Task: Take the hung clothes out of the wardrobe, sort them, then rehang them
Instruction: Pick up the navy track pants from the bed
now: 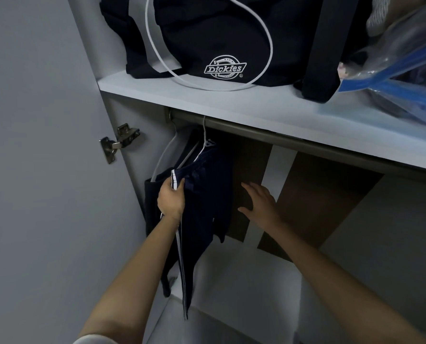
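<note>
At the far left we see the open wardrobe door (45, 145), its metal hinge (119, 141) fixed at the inner edge. Just right of the hinge, two garments hang at the left end of the clothes rail (256, 131). The leftmost is a dark garment (150, 194) on a white hanger (162, 155), close against the wardrobe's side wall. Beside it hangs a pair of navy track pants (207, 194) with white side stripes, hooked on the rail by a thin hanger hook (204, 130).

Our left hand (171, 198) grips the near striped edge of the track pants, fingers curled round the fabric, and the legs trail down past the forearm. Our right hand (259, 203) is just right of the pants with fingers spread and straight, holding nothing; we cannot tell whether it touches the cloth. Behind it are brown back panels (318, 194).

On the white shelf (207, 100) above the rail sits a black Dickies bag (207, 33) with a looping white cord (271, 53). Right of it lies a clear storage bag (393, 65) with a blue zip strip.
</note>
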### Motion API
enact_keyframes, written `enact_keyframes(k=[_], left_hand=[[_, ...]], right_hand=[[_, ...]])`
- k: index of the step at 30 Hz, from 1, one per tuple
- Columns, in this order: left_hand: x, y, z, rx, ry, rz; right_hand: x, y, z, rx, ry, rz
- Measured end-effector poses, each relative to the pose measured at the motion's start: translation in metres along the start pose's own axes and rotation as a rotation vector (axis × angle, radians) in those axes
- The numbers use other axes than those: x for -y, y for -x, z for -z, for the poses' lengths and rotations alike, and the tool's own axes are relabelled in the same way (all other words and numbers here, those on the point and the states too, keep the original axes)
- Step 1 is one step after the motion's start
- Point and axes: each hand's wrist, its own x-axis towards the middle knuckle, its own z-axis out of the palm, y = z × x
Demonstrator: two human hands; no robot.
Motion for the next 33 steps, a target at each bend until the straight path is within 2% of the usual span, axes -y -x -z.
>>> enact_keyframes(k=[11,17,23,29,33], left_hand=[[0.007,-0.019,0.021,-0.144,-0.032,0.03],[0.012,-0.033,0.029,-0.163,-0.031,0.025],[0.016,-0.012,0.033,-0.04,-0.107,-0.112],[0.053,0.04,0.066,-0.059,-0.419,-0.348],[0.077,0.07,0.098,0.033,-0.489,-0.346]], right_hand=[[0.004,-0.008,-0.006,0.064,0.0,0.032],[0.009,-0.004,-0.012,0.093,0.002,0.06],[0.017,0.004,-0.02,0.109,-0.013,0.118],[0.046,0.01,-0.046,0.15,0.041,0.195],[0.078,0.017,-0.071,0.173,0.098,0.247]])
